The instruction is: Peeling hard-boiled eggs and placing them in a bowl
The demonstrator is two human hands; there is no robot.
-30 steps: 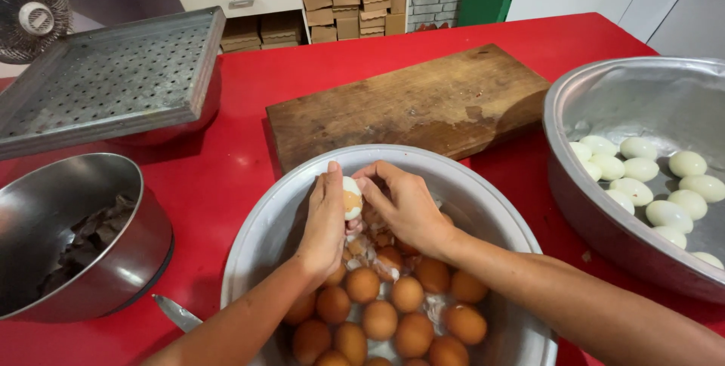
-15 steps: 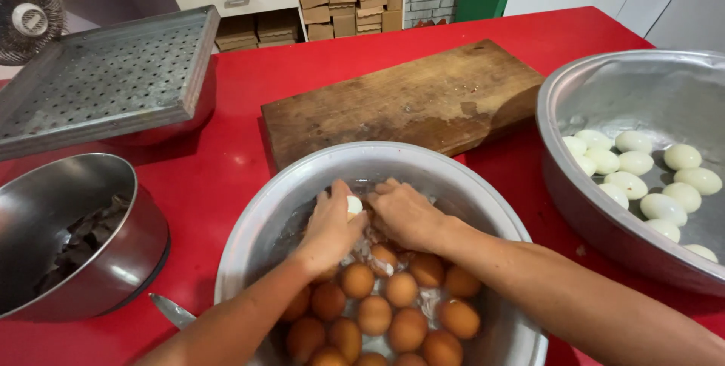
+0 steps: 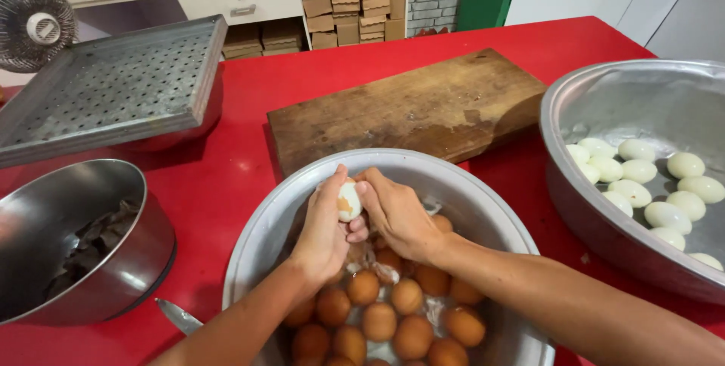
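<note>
While pinched between both hands [image 3: 325,230], egg [image 3: 348,201] mostly white, brown shell patch.

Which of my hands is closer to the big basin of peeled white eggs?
Right. Your right hand is on the side toward the basin of peeled eggs; your left hand sits farther away, across the half-peeled egg both hands hold.

3 bowls and a board share the bench [image 3: 242,177].
Nearest, a bowl of eggs [image 3: 461,185]; behind it the cutting board [image 3: 408,109]. Right, a basin of peeled eggs [image 3: 604,101]; left, a scrap bowl [image 3: 113,260], a perforated tray [image 3: 113,86] behind.
</note>
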